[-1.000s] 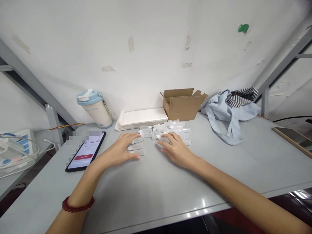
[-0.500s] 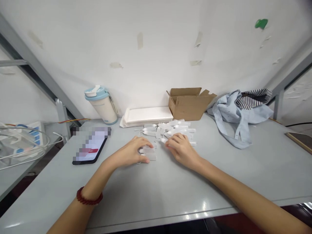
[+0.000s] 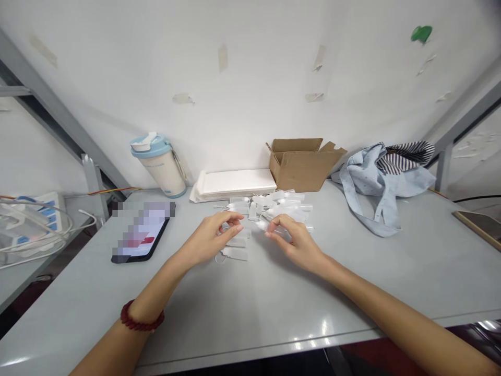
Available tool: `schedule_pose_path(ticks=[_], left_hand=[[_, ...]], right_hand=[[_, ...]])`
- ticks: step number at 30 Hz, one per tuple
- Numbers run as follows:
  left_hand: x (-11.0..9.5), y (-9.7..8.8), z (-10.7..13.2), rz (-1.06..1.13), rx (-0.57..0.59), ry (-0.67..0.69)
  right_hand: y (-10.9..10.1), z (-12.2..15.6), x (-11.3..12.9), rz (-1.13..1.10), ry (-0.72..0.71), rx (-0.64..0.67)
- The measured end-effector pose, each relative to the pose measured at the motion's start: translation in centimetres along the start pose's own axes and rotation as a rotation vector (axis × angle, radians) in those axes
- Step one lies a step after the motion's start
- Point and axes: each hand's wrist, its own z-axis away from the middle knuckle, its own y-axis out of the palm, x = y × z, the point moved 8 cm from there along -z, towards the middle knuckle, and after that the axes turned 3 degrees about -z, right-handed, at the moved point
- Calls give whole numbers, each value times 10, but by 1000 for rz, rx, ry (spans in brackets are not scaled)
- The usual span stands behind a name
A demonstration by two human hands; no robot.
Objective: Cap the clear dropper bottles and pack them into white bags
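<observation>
Small translucent squeeze bottles with thin tips lie in a loose heap [image 3: 291,201] on the grey table. My left hand [image 3: 213,237] is over a short row of them, thumb and fingers apart, holding nothing. Below its thumb lies one bottle [image 3: 236,254] with a thin loop at its left end. My right hand [image 3: 299,243] is at the near edge of the heap, thumb and index fingertips pinched together. A white-ended bottle [image 3: 260,225] lies right by those fingertips; whether they grip it is unclear. Fingers cover part of the heap.
Behind the heap are a flat white package [image 3: 238,181] and an open cardboard box [image 3: 303,169]. A cup with a blue lid [image 3: 158,164] and a phone [image 3: 144,232] stand and lie left. To the right are a light blue cloth bag [image 3: 376,177] and a dark flat object [image 3: 479,227].
My left hand has lifted off the bottles in the row and moved slightly up and away, uncovering the nearest one. My right hand's fingers have drawn into a visible pinch at the heap.
</observation>
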Motion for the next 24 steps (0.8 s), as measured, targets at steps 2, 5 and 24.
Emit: schedule_pose_path(ticks=[2, 5, 24], left_hand=[[-3, 4, 0, -10, 20, 21], [-5, 8, 1, 3, 72, 23], [-4, 21, 2, 509, 211, -69]], right_hand=[[2, 0, 2, -5, -20, 15], [4, 2, 4, -15, -36, 33], [6, 8, 13, -99, -94, 90]])
